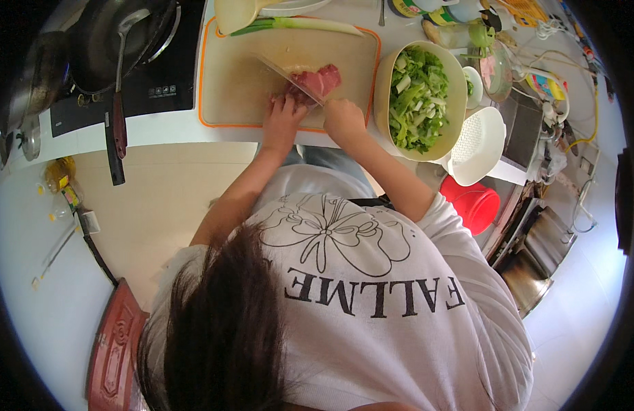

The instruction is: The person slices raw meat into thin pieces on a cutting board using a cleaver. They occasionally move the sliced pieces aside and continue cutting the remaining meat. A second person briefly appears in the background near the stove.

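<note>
My right hand (343, 122) grips the handle of a kitchen knife (286, 75), whose blade slants up and to the left across the cutting board (229, 105). The handle is mostly hidden in my fist. A piece of raw red meat (322, 81) lies on the board, and the blade crosses its left side. My left hand (283, 120) presses on the darker part of the meat left of the blade, fingers bent close to the steel. Along the board's far edge rests a green onion stalk (296, 23). The board is translucent with an orange rim.
A cream bowl of chopped leafy greens (419, 97) stands right of the board, beside a white strainer basket (479, 141). On the left, a wok (116, 46) holding a metal spatula (122, 38) sits on the black cooktop (165, 97). Below the counter is a red bucket (471, 203).
</note>
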`<control>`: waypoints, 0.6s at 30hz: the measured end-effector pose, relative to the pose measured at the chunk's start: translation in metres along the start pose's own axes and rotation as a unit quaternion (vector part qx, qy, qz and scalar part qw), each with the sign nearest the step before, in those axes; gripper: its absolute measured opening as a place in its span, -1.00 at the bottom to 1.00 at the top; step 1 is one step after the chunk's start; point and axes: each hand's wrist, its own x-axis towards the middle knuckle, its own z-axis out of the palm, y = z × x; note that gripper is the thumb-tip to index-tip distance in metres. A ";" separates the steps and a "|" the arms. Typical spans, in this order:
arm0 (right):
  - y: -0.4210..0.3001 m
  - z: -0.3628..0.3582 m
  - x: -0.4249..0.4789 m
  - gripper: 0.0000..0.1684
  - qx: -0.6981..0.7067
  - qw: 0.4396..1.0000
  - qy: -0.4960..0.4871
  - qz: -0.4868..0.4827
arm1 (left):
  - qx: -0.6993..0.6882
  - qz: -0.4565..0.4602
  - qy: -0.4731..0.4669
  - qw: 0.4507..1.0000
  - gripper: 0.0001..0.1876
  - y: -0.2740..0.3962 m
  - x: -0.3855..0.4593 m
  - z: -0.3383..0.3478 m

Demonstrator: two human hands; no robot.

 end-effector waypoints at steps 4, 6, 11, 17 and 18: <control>0.036 0.013 -0.021 -0.83 0.038 0.999 0.005 0.023 | -0.001 -0.005 0.015 1.000 -0.63 0.002 0.002 -0.002; 0.041 0.013 -0.026 -0.82 0.058 0.996 -0.004 0.062 | -0.005 0.001 -0.015 1.000 -0.62 -0.002 0.001 -0.003; 0.041 0.006 -0.019 -0.79 0.085 0.993 0.030 0.076 | -0.051 0.000 -0.004 0.999 -0.61 -0.001 -0.003 -0.006; 0.036 -0.034 -0.025 -0.66 0.245 0.961 0.018 0.128 | -0.076 -0.015 -0.001 0.997 -0.58 -0.009 -0.007 -0.011; 0.032 -0.042 -0.028 -0.63 0.248 0.959 0.002 0.138 | -0.089 -0.022 -0.002 0.996 -0.56 -0.008 -0.005 -0.015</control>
